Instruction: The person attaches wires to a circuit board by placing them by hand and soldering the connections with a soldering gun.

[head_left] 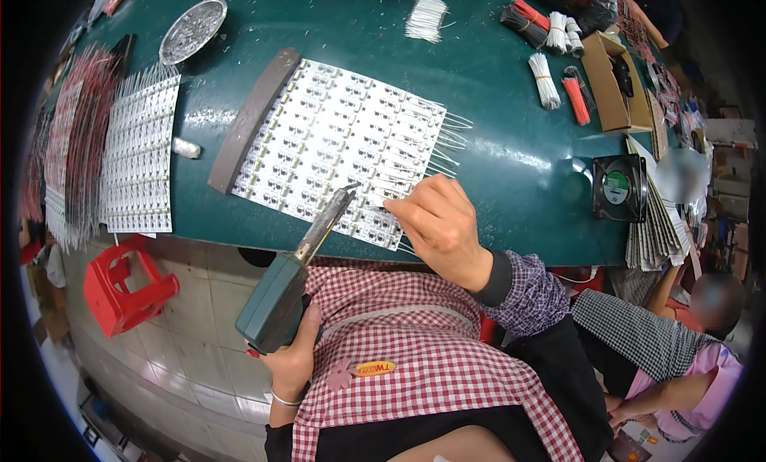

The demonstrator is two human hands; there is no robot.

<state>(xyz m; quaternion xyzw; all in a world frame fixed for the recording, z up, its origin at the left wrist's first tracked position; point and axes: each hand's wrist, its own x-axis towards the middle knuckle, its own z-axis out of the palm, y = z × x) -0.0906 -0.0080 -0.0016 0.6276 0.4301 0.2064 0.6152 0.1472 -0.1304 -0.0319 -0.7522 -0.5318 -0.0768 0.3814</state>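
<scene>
My left hand is wrapped round the dark green body of a soldering gun, whose metal tip points up and right over a white circuit board panel. Rows of small dark components cover the panel. Thin white wires lie along its right side and stick out past the edge. Over the panel's lower right, my right hand is closed in a pinch on what looks like a thin white wire, mostly hidden by the fingers. The gun's tip is a little left of those fingertips.
A dark bar lies along the panel's left edge. Further left are wired panels and a metal dish. Wire bundles, a cardboard box and a fan are at right. A red stool stands below; another person sits right.
</scene>
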